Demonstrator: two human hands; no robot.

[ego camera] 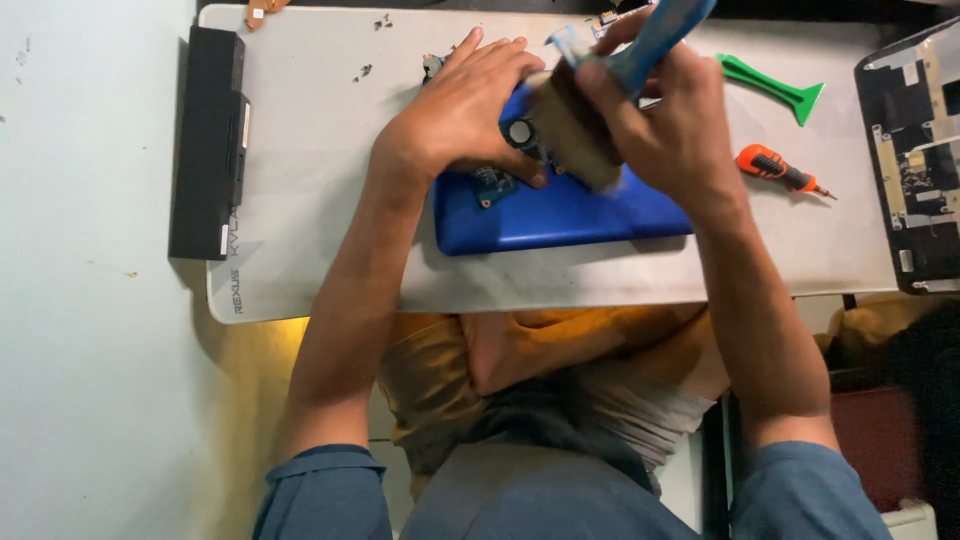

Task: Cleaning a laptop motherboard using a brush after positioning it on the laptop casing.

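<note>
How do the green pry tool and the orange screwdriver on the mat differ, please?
The green pry tool is flat and flares to a wide end; the orange screwdriver is round-handled with black grip and a thin metal tip. The pry tool lies farther from the person, the screwdriver nearer. Both lie untouched on the grey mat, beside the right hand.
</note>
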